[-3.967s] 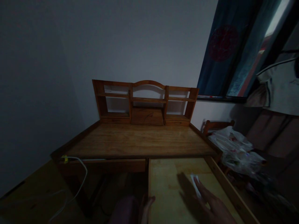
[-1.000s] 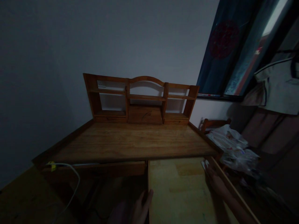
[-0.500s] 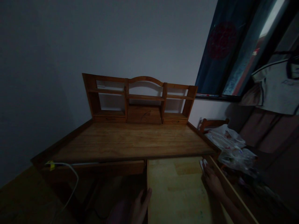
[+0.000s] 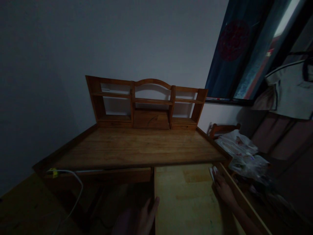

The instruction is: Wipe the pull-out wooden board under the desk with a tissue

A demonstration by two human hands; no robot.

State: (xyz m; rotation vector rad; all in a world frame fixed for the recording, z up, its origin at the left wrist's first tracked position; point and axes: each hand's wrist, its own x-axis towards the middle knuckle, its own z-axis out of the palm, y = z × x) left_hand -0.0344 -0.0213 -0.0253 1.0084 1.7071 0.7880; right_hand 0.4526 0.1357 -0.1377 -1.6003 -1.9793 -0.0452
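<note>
The person's right hand (image 4: 223,191) was closed on a folded white wipe (image 4: 212,174), fingers bunched over it, and pressed it to the floor of the pulled-out drawer (image 4: 181,189), in the far right corner, just beside the right side wall. To the left of that grip, across the pale boards, the left hand (image 4: 148,215) stood at the drawer's left wall, two digits spread and one tip touching the edge; whether it clamped the wood could not be told in the dim light. Beyond both hands lay the desk (image 4: 146,147), with a shelf unit (image 4: 151,120) at its back. Well left of the grip, a white cord (image 4: 82,187) drooped from the desk front by a yellow tag (image 4: 54,173). To its right, past the drawer, plastic bags (image 4: 236,143) were heaped on a chair (image 4: 226,128).
</note>
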